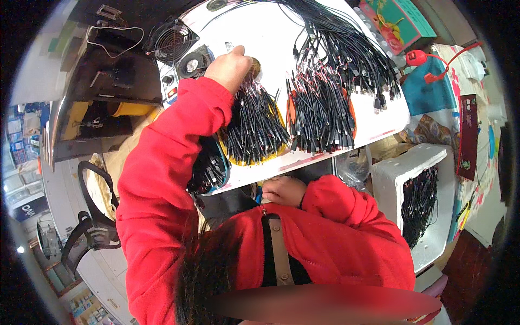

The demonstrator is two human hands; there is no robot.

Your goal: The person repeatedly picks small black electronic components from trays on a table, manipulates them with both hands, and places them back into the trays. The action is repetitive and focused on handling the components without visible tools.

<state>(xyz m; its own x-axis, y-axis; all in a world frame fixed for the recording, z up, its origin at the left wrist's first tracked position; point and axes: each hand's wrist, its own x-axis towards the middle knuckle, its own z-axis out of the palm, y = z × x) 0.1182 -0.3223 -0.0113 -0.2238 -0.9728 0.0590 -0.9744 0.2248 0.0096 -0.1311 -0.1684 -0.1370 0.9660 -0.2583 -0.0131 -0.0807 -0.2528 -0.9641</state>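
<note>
My left hand (230, 69) reaches over the white table (238, 24), its fingers curled closed; what they grip, if anything, is hidden. Right beside it sits a small round brownish thing (254, 68), partly covered by the hand. Under that wrist spreads a bundle of short black cables (254, 124) with thin bared wire ends, on a yellow-rimmed tray (260, 159). My right hand (284, 190) is low against my body, below the table's front edge, fingers bent together. A small blue and yellow bit shows next to it, but what it holds I cannot make out.
More black cables (319, 111) lie on an orange-rimmed tray, others in a blue-rimmed one (223, 162). A long cable heap (346, 49) fills the back right. A round fan (172, 42) stands at left. A white foam box (390, 173) with cables is at right.
</note>
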